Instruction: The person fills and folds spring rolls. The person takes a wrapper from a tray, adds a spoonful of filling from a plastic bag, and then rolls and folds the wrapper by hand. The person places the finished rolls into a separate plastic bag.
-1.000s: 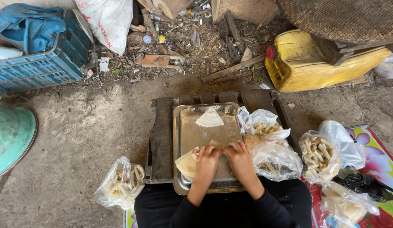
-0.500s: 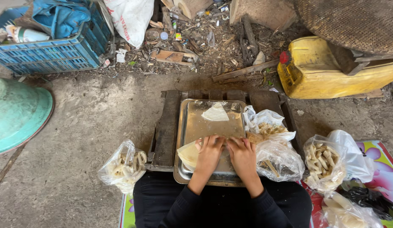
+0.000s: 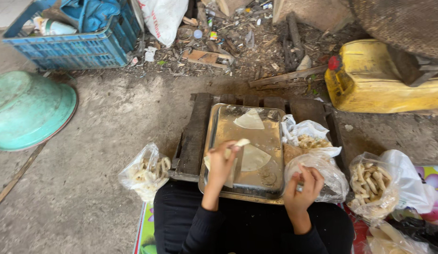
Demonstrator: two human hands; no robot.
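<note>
- A small pale rolled piece of dough wrapper [image 3: 241, 142] is pinched in the left hand [image 3: 222, 164], its grip pressed together on the roll, above the near left part of a rectangular shiny metal tray [image 3: 223, 124].
- Beneath that hand lies a pale flat wrapper sheet [image 3: 254, 158] on the tray; a second triangular wrapper sheet [image 3: 249, 120] lies at the tray's far end.
- The right hand [image 3: 303, 188] sits at the mouth of a clear plastic bag [image 3: 329, 176] just right of the tray, fingers curled inward; whether they hold anything cannot be told.
- The tray rests on a dark slatted wooden pallet [image 3: 195, 136] on the concrete floor.
- Behind the clear bag is a white plastic bag of crumbly yellowish filling [image 3: 309, 140].
- Further right, a clear bag of pale finished rolls [image 3: 372, 183]; another such bag [image 3: 146, 171] lies left of the pallet.
- Well apart: a yellow plastic jerrycan [image 3: 383, 84], an upturned green basin [image 3: 28, 113], a blue plastic crate [image 3: 73, 49].
</note>
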